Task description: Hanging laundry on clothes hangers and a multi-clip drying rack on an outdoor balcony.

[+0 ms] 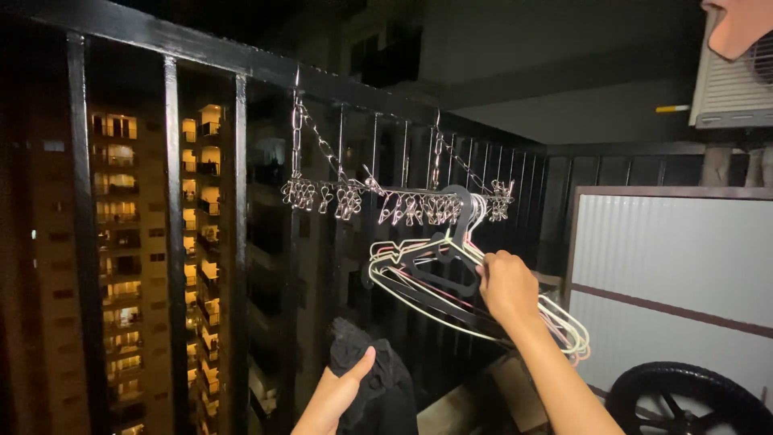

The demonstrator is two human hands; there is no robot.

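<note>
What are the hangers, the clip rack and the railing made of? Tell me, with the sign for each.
Hangers: thin smooth loops in white, pink and black, seemingly plastic or coated wire; one black hanger looks like thicker moulded plastic.
Clip rack: bare shiny metal, probably steel, judging by glinting chains and clips.
Railing: dark bars with a glossy sheen, likely painted metal.

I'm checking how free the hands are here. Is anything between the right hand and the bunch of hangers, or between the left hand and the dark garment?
Nothing visible is. The right hand already grips the bunch of hangers hooked on the metal clip rack, and the left hand already holds the dark garment directly.
</note>
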